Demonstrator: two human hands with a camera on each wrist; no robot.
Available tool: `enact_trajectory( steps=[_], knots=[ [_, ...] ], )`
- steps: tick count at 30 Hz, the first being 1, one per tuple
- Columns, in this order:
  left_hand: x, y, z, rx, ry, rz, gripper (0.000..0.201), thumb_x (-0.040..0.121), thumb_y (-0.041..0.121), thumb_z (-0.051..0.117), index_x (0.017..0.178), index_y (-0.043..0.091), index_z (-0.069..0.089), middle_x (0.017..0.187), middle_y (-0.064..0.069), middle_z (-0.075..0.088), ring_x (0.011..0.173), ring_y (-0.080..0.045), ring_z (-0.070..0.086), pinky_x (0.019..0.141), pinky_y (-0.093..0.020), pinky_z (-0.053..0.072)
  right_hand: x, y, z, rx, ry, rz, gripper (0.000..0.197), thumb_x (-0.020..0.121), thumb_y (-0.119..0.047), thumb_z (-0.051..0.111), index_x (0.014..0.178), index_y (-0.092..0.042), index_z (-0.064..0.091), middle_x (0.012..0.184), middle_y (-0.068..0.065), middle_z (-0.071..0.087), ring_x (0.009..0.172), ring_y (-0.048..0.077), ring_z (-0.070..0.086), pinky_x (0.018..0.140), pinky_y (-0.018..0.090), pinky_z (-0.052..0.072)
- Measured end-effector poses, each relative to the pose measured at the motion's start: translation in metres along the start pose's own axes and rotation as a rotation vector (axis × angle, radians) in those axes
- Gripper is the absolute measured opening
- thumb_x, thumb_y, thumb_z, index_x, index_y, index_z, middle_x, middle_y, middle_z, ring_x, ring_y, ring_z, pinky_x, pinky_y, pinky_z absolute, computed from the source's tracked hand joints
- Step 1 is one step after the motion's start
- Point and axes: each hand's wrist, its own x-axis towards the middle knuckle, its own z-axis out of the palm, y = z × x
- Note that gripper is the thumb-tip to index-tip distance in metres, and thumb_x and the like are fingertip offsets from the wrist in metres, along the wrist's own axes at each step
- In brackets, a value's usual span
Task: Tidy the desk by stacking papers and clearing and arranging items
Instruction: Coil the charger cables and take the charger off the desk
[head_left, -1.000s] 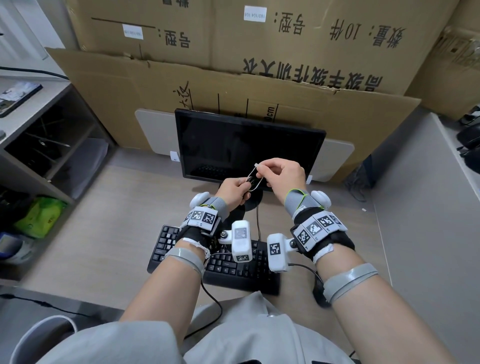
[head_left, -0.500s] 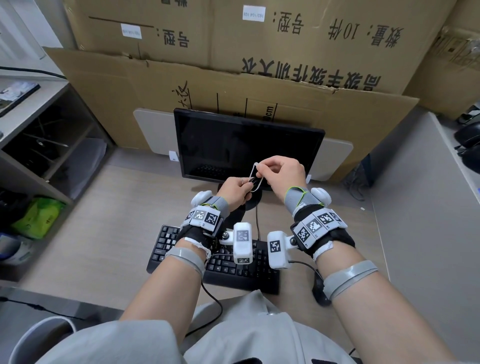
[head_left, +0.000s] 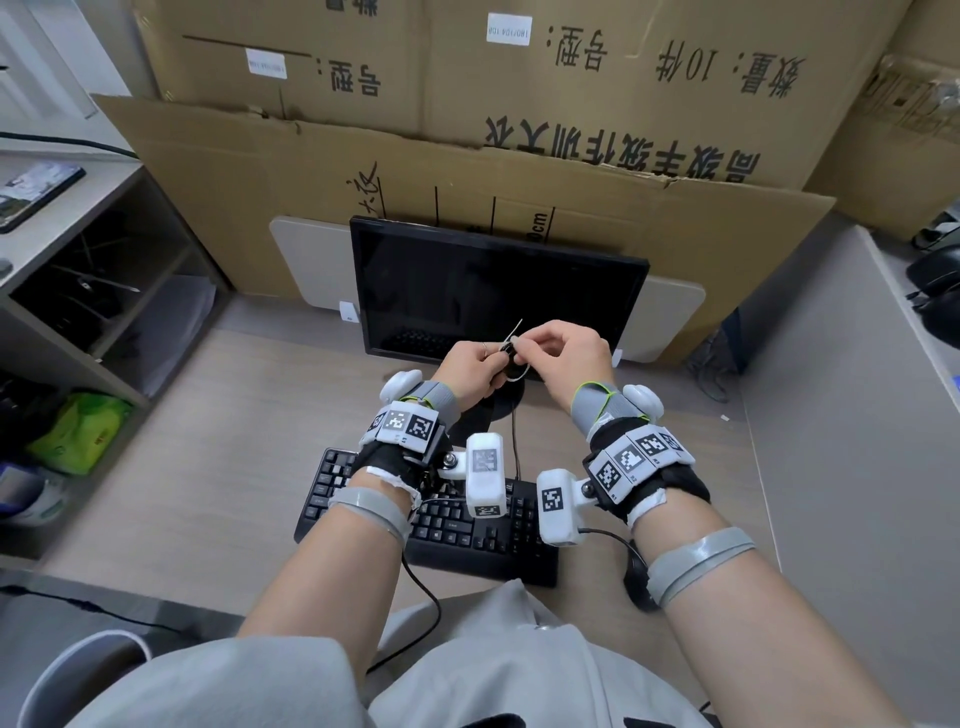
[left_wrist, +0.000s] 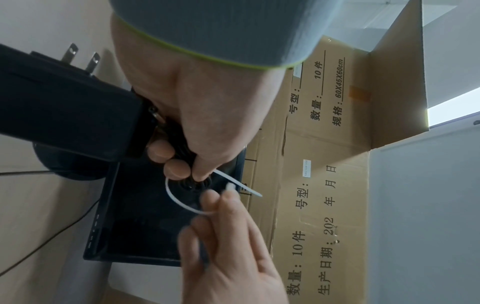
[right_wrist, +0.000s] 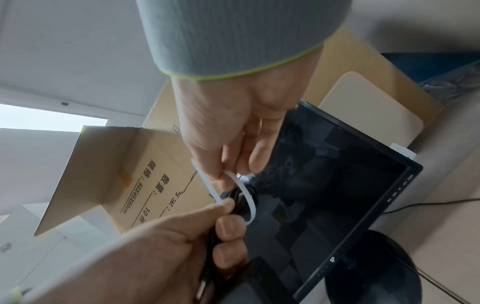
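A white zip tie (head_left: 519, 375) loops round a coiled black cable (left_wrist: 187, 183) held above the desk in front of the monitor. My left hand (head_left: 496, 358) grips the coil, and its thumb presses the tie's tail (left_wrist: 240, 186). A black power adapter (left_wrist: 64, 107) with bare prongs hangs from the coil by that palm. My right hand (head_left: 525, 349) pinches the tie at its head (left_wrist: 230, 187). In the right wrist view the tie (right_wrist: 248, 200) curves from my right hand (right_wrist: 233, 174) down to my left hand (right_wrist: 226, 214). Most of the coil is hidden inside the left fist.
A dark monitor (head_left: 498, 296) stands just behind the hands on a round base. Below my wrists lie a black keyboard (head_left: 452, 530) and, at the right, a black mouse (head_left: 636, 577). Cardboard boxes (head_left: 519, 130) wall off the back. An open shelf unit (head_left: 78, 291) stands left, a grey partition (head_left: 852, 415) right.
The hands have come closer together. The tie's loop has drawn smaller, and its tail now pokes up and left past the fingers.
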Motion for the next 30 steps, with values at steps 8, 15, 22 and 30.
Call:
enact_trajectory(
  steps=[8,15,22,30],
  knots=[
    [-0.002,-0.003,0.003,0.003,0.019,-0.067,0.032,0.095,0.012,0.045,0.064,0.017,0.050,0.052,0.002,0.049,0.044,-0.012,0.035,0.051,-0.025,0.031,-0.003,-0.015,-0.002,0.045,0.133,-0.094,0.018,0.083,-0.042,0.069,0.077,-0.026,0.073,0.070,-0.014,0.074,0.072,-0.001,0.069,0.072,0.021,0.053],
    [-0.005,-0.003,0.003,0.036,-0.003,-0.050,0.028,0.095,0.013,0.044,0.068,0.014,0.053,0.047,0.006,0.048,0.042,-0.011,0.034,0.049,-0.023,0.031,-0.004,-0.015,-0.004,0.044,0.157,-0.089,0.018,0.082,-0.042,0.069,0.076,-0.025,0.073,0.068,-0.012,0.074,0.070,0.001,0.070,0.074,0.028,0.057],
    [-0.008,0.000,0.003,0.048,0.005,-0.039,0.035,0.093,0.012,0.043,0.060,0.021,0.049,0.043,0.009,0.045,0.043,-0.011,0.031,0.048,-0.022,0.028,-0.004,-0.014,-0.005,0.042,0.139,-0.092,0.018,0.080,-0.042,0.069,0.076,-0.025,0.074,0.067,-0.012,0.074,0.069,0.001,0.070,0.076,0.031,0.058],
    [-0.008,0.000,0.002,0.110,-0.006,0.016,0.028,0.096,0.017,0.045,0.077,0.013,0.064,0.050,0.004,0.047,0.044,-0.012,0.035,0.048,-0.025,0.028,0.001,0.001,0.001,-0.097,0.005,-0.020,0.021,0.069,-0.055,0.064,0.075,-0.036,0.072,0.069,-0.017,0.073,0.073,0.001,0.071,0.075,0.035,0.060]
  ],
)
